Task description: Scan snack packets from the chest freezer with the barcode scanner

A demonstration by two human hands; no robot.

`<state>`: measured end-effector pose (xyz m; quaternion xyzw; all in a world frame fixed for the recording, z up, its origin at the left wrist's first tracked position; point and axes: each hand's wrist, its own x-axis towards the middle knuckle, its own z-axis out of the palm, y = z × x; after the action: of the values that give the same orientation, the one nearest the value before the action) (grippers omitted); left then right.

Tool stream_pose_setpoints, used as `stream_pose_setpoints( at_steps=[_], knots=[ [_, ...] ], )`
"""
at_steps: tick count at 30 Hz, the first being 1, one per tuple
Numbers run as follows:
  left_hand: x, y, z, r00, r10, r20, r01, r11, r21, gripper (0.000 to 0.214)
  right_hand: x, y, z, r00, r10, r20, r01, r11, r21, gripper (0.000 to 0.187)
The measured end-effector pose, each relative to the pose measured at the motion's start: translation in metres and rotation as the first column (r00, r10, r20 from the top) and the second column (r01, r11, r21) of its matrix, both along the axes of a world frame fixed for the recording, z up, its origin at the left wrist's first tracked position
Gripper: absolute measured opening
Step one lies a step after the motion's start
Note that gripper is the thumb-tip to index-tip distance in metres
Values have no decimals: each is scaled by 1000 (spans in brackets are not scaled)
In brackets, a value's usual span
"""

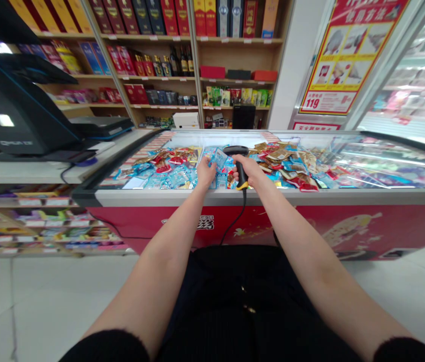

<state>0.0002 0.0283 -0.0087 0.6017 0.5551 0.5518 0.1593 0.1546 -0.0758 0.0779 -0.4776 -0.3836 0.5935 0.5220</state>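
Observation:
My right hand (pixel 248 170) is wrapped round the handle of a black barcode scanner (pixel 236 152) with a yellow base, its head pointing left. A black cable (pixel 237 218) hangs from it down the freezer front. My left hand (pixel 205 172) pinches a small light-blue snack packet (pixel 220 158) and holds it just in front of the scanner head. Both hands are above the glass top of a red chest freezer (pixel 272 221), over a heap of blue, red and gold packets (pixel 287 163).
A black till screen (pixel 12 108) stands on the counter (pixel 27 171) at the left, with candy racks (pixel 27 221) below it. Wooden shelves of boxes and bottles (pixel 167 55) line the back wall. A glass-door fridge (pixel 412 85) and a red poster (pixel 348 55) are at the right.

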Motion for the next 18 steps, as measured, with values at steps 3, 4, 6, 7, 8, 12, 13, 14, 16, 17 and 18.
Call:
stream_pose_setpoints(
  at_steps=[3,4,6,7,8,12,13,14,16,17,18],
  knots=[
    [0,-1,1,1000,3,-8,-3,1000,0,8,0,-1,1,1000,4,-4,-4,1000,-9,23],
    [0,-2,2,1000,6,-10,-6,1000,0,8,0,-1,1,1000,6,-4,-6,1000,-12,23],
    [0,-2,2,1000,12,-16,-12,1000,3,9,1,0,0,1000,11,-4,-11,1000,-14,22],
    [0,-2,2,1000,14,-21,-13,1000,9,9,1,0,0,1000,13,-4,-13,1000,-13,22],
    [0,-2,2,1000,14,-26,-14,1000,16,9,1,0,0,1000,16,-4,-16,1000,-12,22],
    [-1,-2,0,999,3,-33,-1,999,39,9,1,-1,-1,1000,25,-4,-25,1000,-10,22],
    [-1,-2,0,1000,0,-29,2,999,38,8,1,-1,-1,1000,26,-6,-26,1000,-11,23],
    [-1,-2,0,1000,-4,-24,5,999,36,8,0,-1,-1,1000,27,-8,-27,1000,-15,23],
    [0,-3,0,1000,-9,-15,10,999,32,7,0,-2,0,1000,23,-10,-23,999,-24,23],
    [0,-4,0,1000,-11,-12,12,999,30,7,0,-3,0,1000,19,-9,-20,999,-27,23],
    [0,-4,1,1000,-12,-13,13,1000,28,7,-1,-3,1,1000,17,-6,-17,999,-28,23]
  ],
)
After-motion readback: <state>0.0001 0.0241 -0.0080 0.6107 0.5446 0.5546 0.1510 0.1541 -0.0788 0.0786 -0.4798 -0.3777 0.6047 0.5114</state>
